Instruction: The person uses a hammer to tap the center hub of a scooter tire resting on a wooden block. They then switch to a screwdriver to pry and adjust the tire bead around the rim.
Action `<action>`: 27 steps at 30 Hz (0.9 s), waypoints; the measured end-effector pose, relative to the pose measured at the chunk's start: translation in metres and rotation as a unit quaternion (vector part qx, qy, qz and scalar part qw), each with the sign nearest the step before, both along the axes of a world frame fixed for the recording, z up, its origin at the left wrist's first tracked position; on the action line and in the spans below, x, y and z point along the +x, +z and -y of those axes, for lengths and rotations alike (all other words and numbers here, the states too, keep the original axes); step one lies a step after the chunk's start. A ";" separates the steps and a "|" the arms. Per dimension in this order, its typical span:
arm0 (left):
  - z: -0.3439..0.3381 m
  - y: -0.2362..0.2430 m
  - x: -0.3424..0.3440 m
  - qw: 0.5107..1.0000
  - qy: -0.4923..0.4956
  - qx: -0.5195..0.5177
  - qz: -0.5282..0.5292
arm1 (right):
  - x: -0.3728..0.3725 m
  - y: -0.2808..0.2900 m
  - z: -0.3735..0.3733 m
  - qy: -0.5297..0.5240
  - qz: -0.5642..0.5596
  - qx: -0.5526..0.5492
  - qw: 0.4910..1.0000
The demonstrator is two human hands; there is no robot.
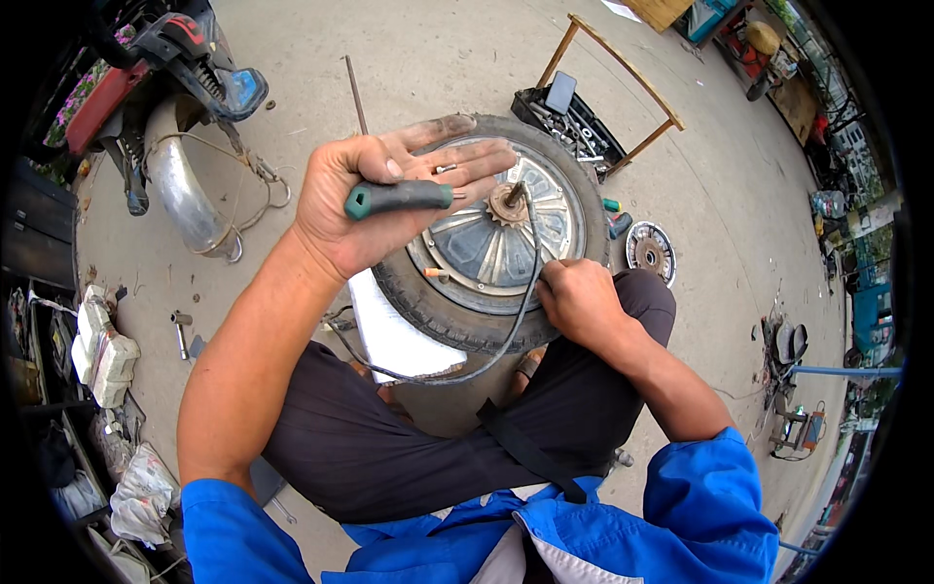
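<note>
My left hand [365, 195] is held palm up over the wheel, its fingers stretched out. A screwdriver [401, 199] with a green and black handle lies across that palm under the thumb, and a small screw [446, 168] rests on the fingers. Below lies a hub motor wheel [467, 255] with a black tyre, its toothed axle [509, 201] facing up. A dark cable [526, 304] runs from the axle over the tyre. At the wheel's right edge, beside the cable, my right hand [587, 302] has its fingers curled closed; its fingertips are hidden.
A black toolbox [608, 146] with a phone [560, 92] on it stands beyond the wheel, beside a wooden frame [632, 73]. Right of the wheel is a round metal cover [650, 251]. A vehicle part with a silver fender [183, 190] stands at the left, above a socket wrench [182, 334].
</note>
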State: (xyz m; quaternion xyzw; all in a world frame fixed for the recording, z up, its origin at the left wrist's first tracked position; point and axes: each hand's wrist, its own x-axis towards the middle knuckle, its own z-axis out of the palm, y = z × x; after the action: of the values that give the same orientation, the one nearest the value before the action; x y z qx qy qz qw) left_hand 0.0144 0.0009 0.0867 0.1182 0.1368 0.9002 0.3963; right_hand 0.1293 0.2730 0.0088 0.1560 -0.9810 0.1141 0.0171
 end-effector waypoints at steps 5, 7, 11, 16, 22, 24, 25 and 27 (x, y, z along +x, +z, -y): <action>-0.001 0.007 0.004 0.999 0.006 -0.016 0.030 | 0.001 0.004 0.001 0.008 -0.004 0.029 1.000; -0.001 0.005 0.004 0.999 0.008 -0.020 0.026 | 0.000 0.005 0.002 0.015 -0.002 0.038 0.999; 0.000 0.006 0.005 0.999 0.007 -0.018 0.030 | 0.000 0.010 0.000 0.014 0.017 0.046 0.999; -0.001 0.005 0.004 0.999 0.008 -0.014 0.030 | 0.000 0.009 0.000 0.027 0.004 0.038 0.999; 0.001 0.005 0.004 0.999 0.005 -0.008 0.031 | -0.002 0.009 0.003 0.022 0.014 0.065 0.998; 0.000 0.005 0.004 1.000 0.008 -0.011 0.028 | -0.002 0.010 0.003 0.025 0.014 0.063 0.998; 0.000 0.005 0.004 1.000 0.010 -0.012 0.027 | -0.002 0.010 0.003 0.025 0.014 0.063 0.998; -0.001 0.006 0.004 0.999 0.008 -0.012 0.030 | -0.002 0.011 0.002 0.027 0.012 0.060 0.998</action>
State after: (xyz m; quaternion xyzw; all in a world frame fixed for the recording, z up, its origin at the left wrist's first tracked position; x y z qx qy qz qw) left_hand 0.0181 0.0016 0.0925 0.0853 0.1368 0.9046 0.3947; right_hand 0.1274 0.2709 0.0194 0.1819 -0.9816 0.0573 -0.0077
